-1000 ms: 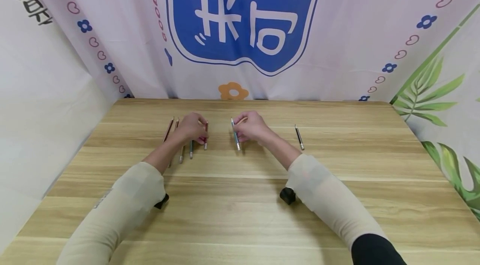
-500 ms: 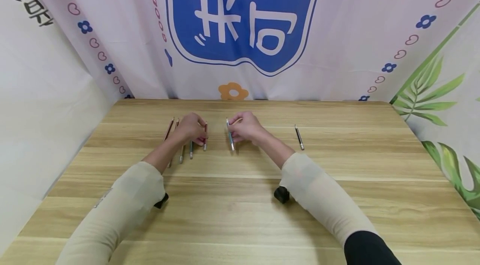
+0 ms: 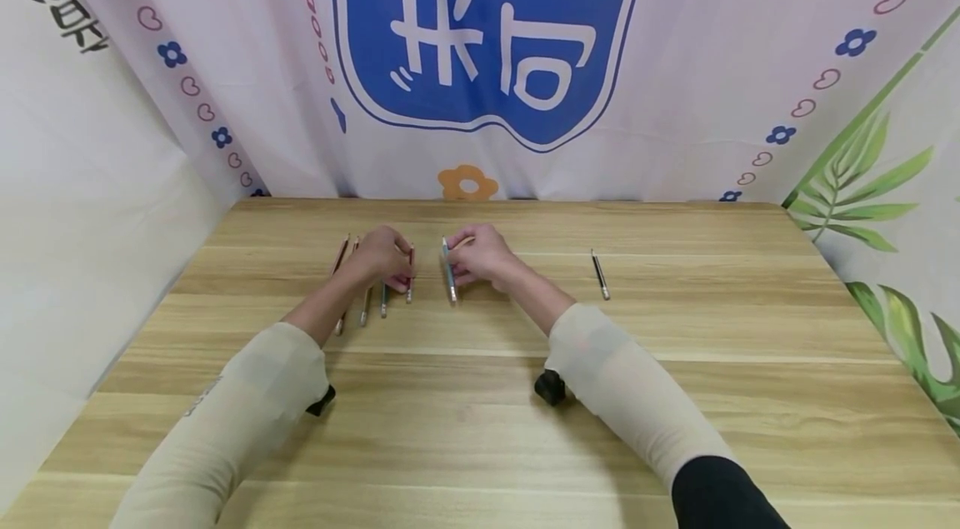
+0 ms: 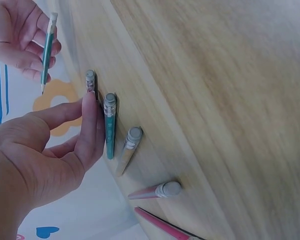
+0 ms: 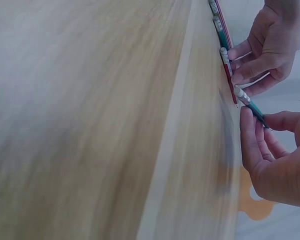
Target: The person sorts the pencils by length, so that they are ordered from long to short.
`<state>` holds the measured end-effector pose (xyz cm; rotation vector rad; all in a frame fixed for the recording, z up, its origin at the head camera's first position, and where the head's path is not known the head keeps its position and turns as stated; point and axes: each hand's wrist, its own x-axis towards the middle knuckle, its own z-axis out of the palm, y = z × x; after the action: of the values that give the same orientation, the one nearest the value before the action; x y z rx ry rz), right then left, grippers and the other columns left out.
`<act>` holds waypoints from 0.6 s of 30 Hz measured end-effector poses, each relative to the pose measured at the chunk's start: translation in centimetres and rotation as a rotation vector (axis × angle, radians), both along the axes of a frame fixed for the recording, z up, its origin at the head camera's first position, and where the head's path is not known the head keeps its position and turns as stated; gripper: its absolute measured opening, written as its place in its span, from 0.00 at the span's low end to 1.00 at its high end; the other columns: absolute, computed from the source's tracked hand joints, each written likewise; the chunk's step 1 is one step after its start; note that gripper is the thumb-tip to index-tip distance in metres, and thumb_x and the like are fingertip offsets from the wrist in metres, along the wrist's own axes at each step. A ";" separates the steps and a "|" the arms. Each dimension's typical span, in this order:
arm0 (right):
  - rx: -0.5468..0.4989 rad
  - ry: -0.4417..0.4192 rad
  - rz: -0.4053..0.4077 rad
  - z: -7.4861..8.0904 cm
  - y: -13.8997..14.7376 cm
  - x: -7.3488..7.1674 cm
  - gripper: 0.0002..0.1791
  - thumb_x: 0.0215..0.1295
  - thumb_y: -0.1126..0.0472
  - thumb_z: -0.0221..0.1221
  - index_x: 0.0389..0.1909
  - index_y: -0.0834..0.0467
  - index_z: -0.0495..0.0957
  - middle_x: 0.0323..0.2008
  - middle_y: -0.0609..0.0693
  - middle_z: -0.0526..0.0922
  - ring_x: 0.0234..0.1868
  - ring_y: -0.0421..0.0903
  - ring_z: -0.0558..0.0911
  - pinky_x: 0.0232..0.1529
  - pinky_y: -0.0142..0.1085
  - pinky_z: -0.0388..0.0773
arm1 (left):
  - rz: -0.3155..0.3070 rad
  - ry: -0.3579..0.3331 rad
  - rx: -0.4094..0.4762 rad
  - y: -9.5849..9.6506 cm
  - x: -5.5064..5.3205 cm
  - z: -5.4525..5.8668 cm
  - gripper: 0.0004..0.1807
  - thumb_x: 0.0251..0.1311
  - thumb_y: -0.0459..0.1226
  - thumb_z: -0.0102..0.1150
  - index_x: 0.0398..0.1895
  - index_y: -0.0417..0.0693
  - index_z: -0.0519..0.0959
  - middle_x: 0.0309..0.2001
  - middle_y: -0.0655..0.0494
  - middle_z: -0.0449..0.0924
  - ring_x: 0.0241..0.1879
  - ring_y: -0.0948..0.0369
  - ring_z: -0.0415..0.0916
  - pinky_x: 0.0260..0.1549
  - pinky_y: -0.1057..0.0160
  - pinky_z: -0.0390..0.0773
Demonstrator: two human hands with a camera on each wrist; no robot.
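My left hand (image 3: 386, 254) is at the right end of a row of pencils, its thumb and fingers pinching a red pencil (image 5: 227, 65) that lies low at the table. To the right of it, my right hand (image 3: 482, 252) pinches a teal pencil (image 3: 449, 272), eraser end toward me. In the right wrist view that teal pencil tilts above the tabletop, its eraser near the left fingertips. Beside the left hand lie another teal pencil (image 4: 109, 125), a tan pencil (image 4: 129, 150) and a reddish pencil (image 4: 157, 191). A pink-red pencil (image 4: 162, 222) is at the row's far end.
A black pencil (image 3: 599, 273) lies by itself on the right of the wooden table (image 3: 465, 437). Behind the table's back edge hangs a printed curtain (image 3: 697, 96). Dark wrist cameras, one of them the right wrist camera (image 3: 551, 387), sit under the sleeves.
My right hand has moved left with the teal pencil, closer to the left hand. My left hand stays nearly in place, the red pencil shifting very slightly left.
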<state>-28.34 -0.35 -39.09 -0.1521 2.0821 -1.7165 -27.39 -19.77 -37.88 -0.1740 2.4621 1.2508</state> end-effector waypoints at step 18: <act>-0.023 -0.010 -0.036 -0.6 -1.8 -0.6 0.10 0.68 0.75 0.61 0.48 0.69 0.77 0.33 0.58 0.82 0.28 0.47 0.82 0.33 0.38 0.91 | -0.006 0.005 -0.005 -0.1 0.0 0.1 0.24 0.62 0.19 0.62 0.60 0.22 0.70 0.29 0.40 0.82 0.22 0.59 0.82 0.26 0.64 0.90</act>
<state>-28.99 -2.20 -39.67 -0.1132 2.0705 -1.7598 -27.37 -19.88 -37.79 -0.1650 2.4687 1.2446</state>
